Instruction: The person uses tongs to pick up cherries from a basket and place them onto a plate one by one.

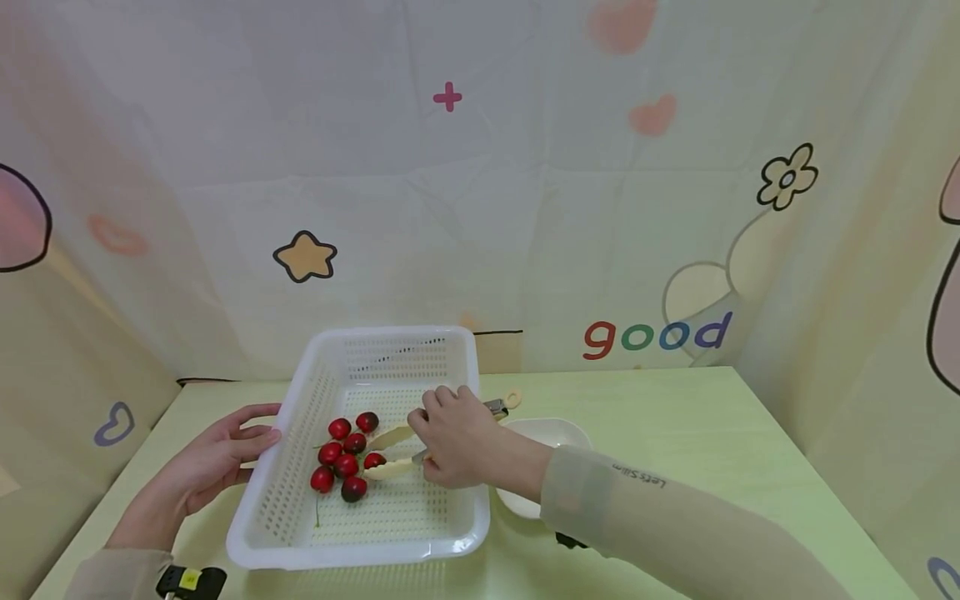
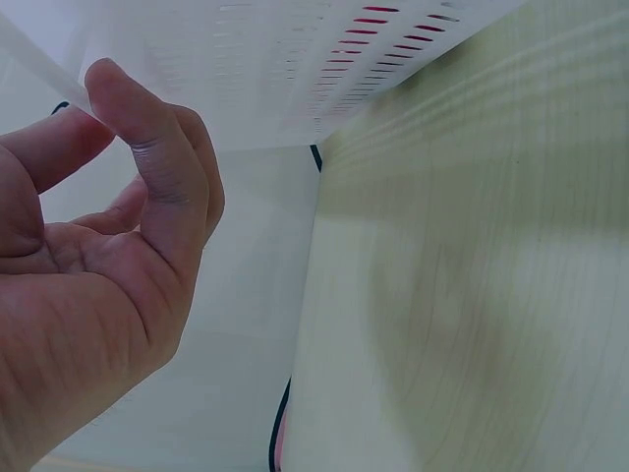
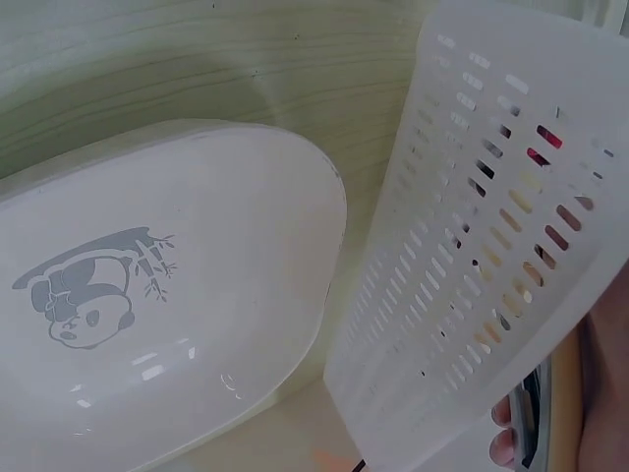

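Observation:
A white perforated plastic basket (image 1: 352,556) holds several dark red cherries (image 1: 346,465), some with stems. My left hand (image 1: 213,462) pinches the basket's left rim between thumb and fingers, as the left wrist view also shows. Reaching over the right rim, my right hand (image 1: 461,440) grips a pair of tongs (image 1: 392,471) with cream tips and metal arms. The tips are spread on either side of one cherry (image 1: 374,459) at the right of the cluster; contact is hard to tell. In the right wrist view, the tongs' handle (image 3: 563,408) shows beyond the basket wall.
Right of the basket stands a white bowl (image 1: 551,429), partly under my right forearm; a grey panda print (image 3: 88,295) marks its inside. Both containers stand on a pale green wood-grain table (image 1: 660,408). A printed curtain (image 1: 390,183) hangs behind and at the sides.

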### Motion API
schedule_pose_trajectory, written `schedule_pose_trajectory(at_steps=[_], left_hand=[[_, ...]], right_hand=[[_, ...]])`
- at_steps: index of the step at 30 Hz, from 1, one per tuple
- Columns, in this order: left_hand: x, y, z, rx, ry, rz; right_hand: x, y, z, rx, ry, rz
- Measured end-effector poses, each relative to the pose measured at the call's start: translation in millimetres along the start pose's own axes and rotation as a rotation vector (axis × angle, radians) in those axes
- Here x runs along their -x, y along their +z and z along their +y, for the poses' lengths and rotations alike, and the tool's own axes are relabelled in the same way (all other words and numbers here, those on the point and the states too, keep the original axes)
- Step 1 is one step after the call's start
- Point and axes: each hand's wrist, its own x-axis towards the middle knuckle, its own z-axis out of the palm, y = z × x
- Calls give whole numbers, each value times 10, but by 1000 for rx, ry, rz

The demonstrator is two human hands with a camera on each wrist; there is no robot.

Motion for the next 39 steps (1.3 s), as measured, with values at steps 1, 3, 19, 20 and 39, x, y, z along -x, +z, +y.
schedule_pose_trajectory(at_steps=[1,3,19,20,39], left_hand=[[-2,0,-3,3,-2,-1],[-3,0,-11,8,-3,-3],[7,-8,5,10,13,-10],[6,-7,5,9,13,-10],[-12,-14,-22,9,0,-4]], right_hand=[[-1,3,-7,-4,1,-2],[-2,5,-15,-11,3,-8],[-9,-10,-13,-26,-14,-35],[-7,-14,-12,-30,-11,-35],[43,-13,77,-143,33,20]])
